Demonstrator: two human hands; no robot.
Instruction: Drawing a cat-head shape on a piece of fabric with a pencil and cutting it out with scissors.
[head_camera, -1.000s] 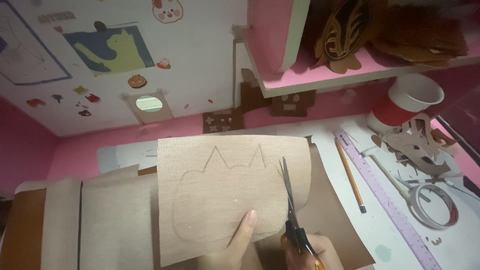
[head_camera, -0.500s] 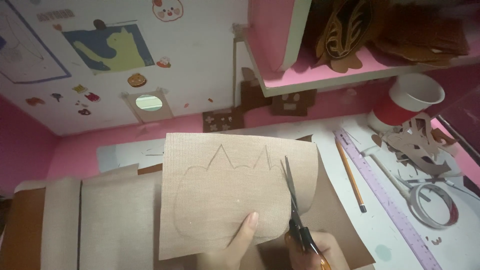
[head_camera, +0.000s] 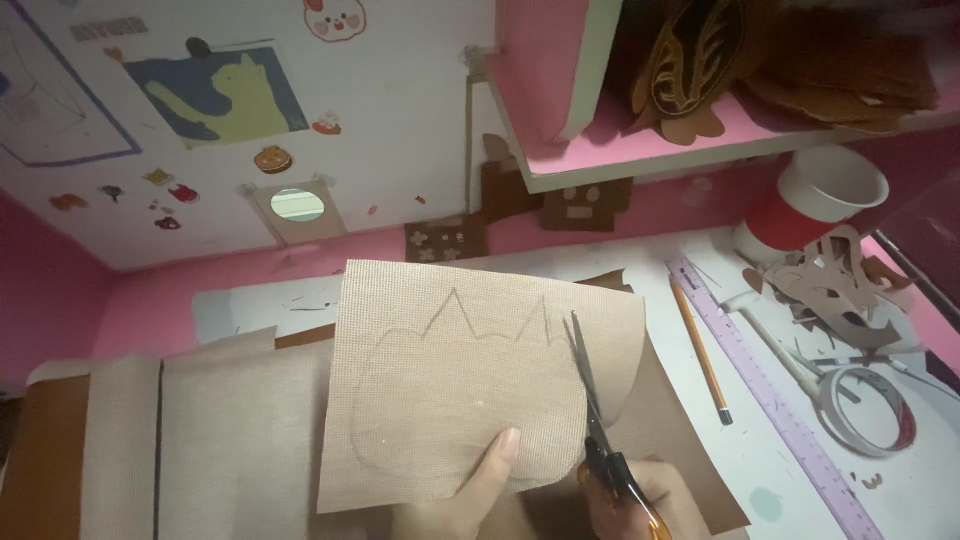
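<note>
My left hand (head_camera: 465, 490) pinches the lower edge of a beige woven sheet (head_camera: 450, 390), thumb on top. A pencilled outline with two pointed ears is drawn on the sheet. My right hand (head_camera: 640, 500) grips dark scissors with orange handles (head_camera: 600, 420). The blades are in the sheet's right side, tips near the right ear of the outline. A cut strip curls away to the right of the blades.
More beige and brown sheets (head_camera: 150, 450) lie at the left. A pencil (head_camera: 700, 350), a purple ruler (head_camera: 770, 400), a tape roll (head_camera: 865, 410), brown scraps (head_camera: 830, 285) and a red-and-white cup (head_camera: 815, 200) sit at the right. A pink shelf (head_camera: 650, 150) overhangs the back.
The scissors have advanced up along the outline's right side toward the ear. The sheet has turned slightly in my left hand.
</note>
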